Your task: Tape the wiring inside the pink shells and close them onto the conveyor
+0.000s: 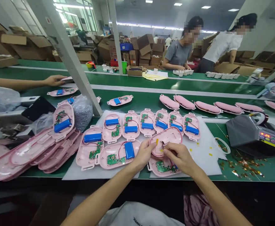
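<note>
My left hand [145, 153] is closed on the left rim of a pink plastic shell [171, 135], which is tilted up with its inside toward me. A bit of yellow tape shows by my left thumb. With fingers pinched together, my right hand [180, 156] is at thin dark wires [163, 145] inside the shell; its fingertips partly hide them. Just below lies another pink shell [154, 171] with a green circuit board [164, 167], partly covered by my right hand. Several open shells with boards and blue battery packs [129, 150] lie around on white foam sheet [205, 157].
Stacked pink shells [34, 150] stand at the left. A tape dispenser [252, 133] and scattered amber tape scraps [243, 166] are at the right. Closed pink cases [205, 107] line the green conveyor [142, 94]. A co-worker's hand [54, 80] reaches in at left; two people work across.
</note>
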Demonstrator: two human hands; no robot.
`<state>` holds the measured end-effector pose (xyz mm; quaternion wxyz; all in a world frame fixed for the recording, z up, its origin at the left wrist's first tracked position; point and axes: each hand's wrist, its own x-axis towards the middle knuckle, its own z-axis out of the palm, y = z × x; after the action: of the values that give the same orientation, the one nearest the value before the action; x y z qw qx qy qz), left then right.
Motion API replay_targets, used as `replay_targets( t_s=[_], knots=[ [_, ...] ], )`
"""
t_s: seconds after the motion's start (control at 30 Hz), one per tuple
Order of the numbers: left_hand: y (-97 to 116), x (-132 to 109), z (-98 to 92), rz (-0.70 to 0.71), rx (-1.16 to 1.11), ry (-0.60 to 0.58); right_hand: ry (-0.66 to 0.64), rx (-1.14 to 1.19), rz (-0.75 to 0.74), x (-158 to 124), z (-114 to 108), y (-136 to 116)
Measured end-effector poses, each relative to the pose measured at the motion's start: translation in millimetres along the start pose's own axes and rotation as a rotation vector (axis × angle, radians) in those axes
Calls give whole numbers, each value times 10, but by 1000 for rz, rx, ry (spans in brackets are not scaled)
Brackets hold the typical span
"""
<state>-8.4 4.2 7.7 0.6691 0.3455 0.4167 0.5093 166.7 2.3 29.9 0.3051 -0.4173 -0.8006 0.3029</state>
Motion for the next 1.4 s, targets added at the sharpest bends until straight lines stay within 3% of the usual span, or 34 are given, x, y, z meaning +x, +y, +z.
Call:
replay_targets(
  t_s=[0.33,0.47,0.53,0.7,0.9,1.07,1.2,1.27,1.33,1.4],
  knots=[
    [-16,-114,-1,-18,-109,-88,87,-277,37,23,322,-176],
    [-46,-122,22,10,-114,-71,112,-479,-3,8,369,-182],
    [-61,-125,33,36,-107,-50,160,-542,58,7,394,-190],
    [-80,-151,36,94,-27,-45,336,-358,416,-32,379,-160],
    [-116,-131,7,187,151,-90,379,-191,509,-99,303,-23],
    [-134,-175,2,247,311,-32,322,-154,329,-229,217,-29],
    [-44,-318,-49,326,530,-45,546,-467,-25,-401,-96,7],
    [54,-377,-94,369,685,-189,535,-628,-200,-453,-269,56],
    [177,-412,-138,432,846,-432,312,-674,-356,-463,-357,109],
    [308,-419,-176,497,1027,-679,71,-666,-471,-432,-308,190]
  ],
)
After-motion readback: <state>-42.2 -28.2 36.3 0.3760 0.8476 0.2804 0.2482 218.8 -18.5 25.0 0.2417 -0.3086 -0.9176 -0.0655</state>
